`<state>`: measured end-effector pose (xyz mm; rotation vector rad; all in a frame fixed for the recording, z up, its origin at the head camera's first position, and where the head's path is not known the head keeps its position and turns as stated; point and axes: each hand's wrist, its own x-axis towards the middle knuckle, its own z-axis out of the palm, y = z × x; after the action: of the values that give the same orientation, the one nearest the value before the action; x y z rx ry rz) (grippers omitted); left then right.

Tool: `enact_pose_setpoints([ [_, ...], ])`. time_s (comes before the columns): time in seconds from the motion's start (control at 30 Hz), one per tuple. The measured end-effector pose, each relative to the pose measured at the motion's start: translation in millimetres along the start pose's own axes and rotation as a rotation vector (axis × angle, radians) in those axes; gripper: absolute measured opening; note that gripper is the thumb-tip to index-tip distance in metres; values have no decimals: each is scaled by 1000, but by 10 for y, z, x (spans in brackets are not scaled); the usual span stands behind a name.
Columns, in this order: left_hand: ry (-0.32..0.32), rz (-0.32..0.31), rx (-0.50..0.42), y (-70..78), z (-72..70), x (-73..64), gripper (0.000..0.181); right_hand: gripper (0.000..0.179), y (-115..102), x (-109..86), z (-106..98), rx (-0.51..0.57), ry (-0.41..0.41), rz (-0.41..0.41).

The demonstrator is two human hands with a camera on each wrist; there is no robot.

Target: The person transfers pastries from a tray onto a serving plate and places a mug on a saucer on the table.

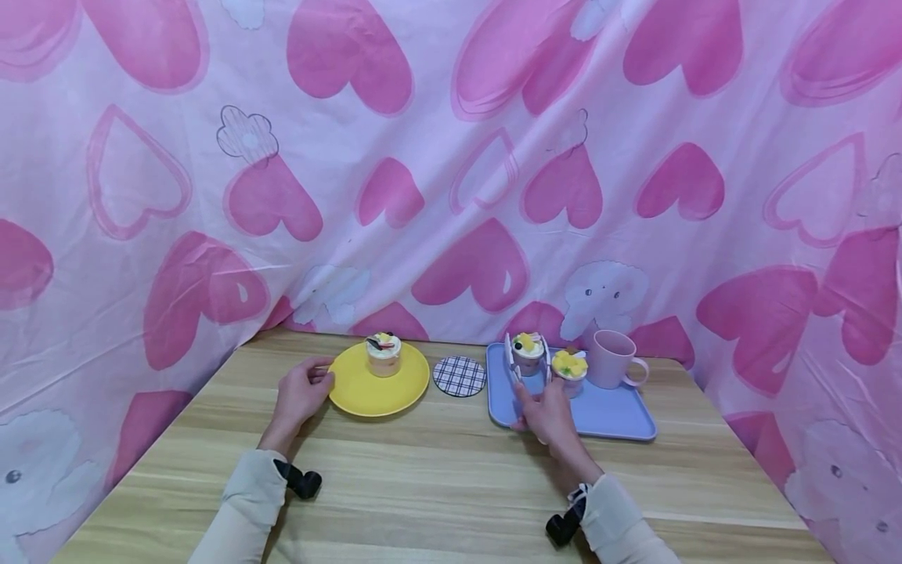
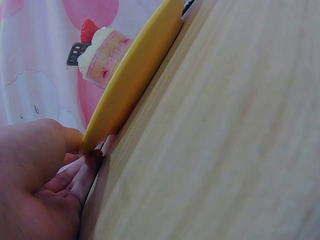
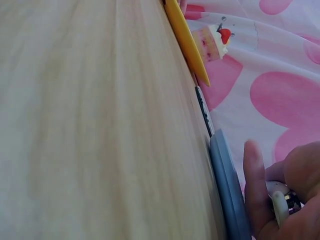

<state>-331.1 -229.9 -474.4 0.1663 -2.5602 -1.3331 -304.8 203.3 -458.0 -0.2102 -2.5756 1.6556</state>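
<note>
My left hand [image 1: 303, 392] pinches the left rim of a yellow plate [image 1: 377, 401], thumb above and fingers beneath, as the left wrist view shows. A small cake cup [image 1: 384, 360] with cream and fruit stands on that plate. On the blue tray [image 1: 616, 423], my right hand [image 1: 548, 417] holds pale tongs [image 1: 510, 356]. The tongs' arms stand on either side of a fruit-topped cake cup [image 1: 527, 362]; whether they touch it I cannot tell. Another cake cup [image 1: 569, 370] with yellow fruit is just right of the tongs. In the right wrist view the tongs' end [image 3: 281, 207] shows in the palm.
Between plate and tray lies a round checked coaster [image 1: 460, 377]. A pink mug [image 1: 611, 359] stands at the tray's back right, handle to the right. Behind the wooden table [image 1: 409, 486] hangs a pink heart-patterned cloth [image 1: 437, 258].
</note>
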Motion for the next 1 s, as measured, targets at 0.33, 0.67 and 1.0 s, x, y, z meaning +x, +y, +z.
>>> enact_pose_setpoints([
  [0.33,2,2,0,-4,3,-11,38,45,29,-68,-138,-88,-75,28],
  [0.67,-2,7,2,-11,13,2,38,65,34,-110,-382,-282,-95,12],
  [1.0,14,20,16,-23,5,0,38,103,126,-131,-500,-384,-110,-1],
])
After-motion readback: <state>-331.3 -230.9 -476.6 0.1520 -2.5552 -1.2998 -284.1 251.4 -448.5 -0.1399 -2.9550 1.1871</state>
